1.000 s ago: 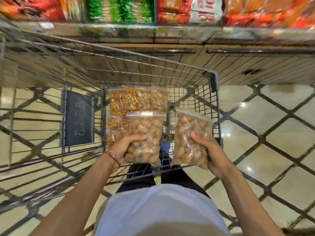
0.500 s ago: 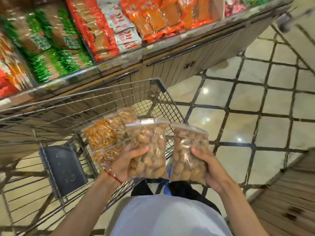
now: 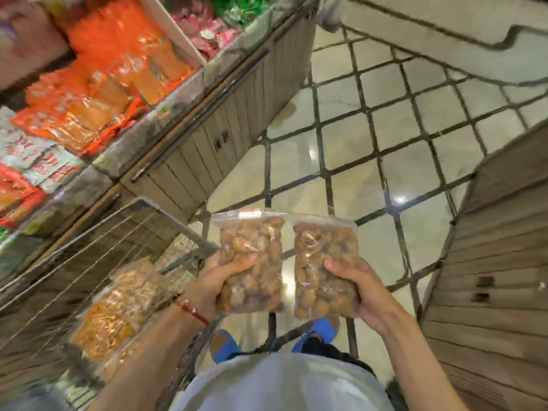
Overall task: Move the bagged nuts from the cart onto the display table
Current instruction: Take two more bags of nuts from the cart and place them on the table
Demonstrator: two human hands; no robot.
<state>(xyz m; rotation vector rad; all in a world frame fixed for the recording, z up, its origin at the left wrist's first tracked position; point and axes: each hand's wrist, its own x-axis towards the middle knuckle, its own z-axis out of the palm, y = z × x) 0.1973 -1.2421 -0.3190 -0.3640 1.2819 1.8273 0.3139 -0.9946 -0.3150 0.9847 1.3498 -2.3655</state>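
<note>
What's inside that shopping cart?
Clear bags of orange-brown nuts lie piled in the cart; blur and the top bags hide how many. The left hand holds the left bag and the right hand the right bag, outside it.

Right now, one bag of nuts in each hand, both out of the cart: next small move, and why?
Probably carry both to the display table and set them down. The left hand grips one bag, right hand a second bag; both hang over tiled floor, clear of the cart.
</note>
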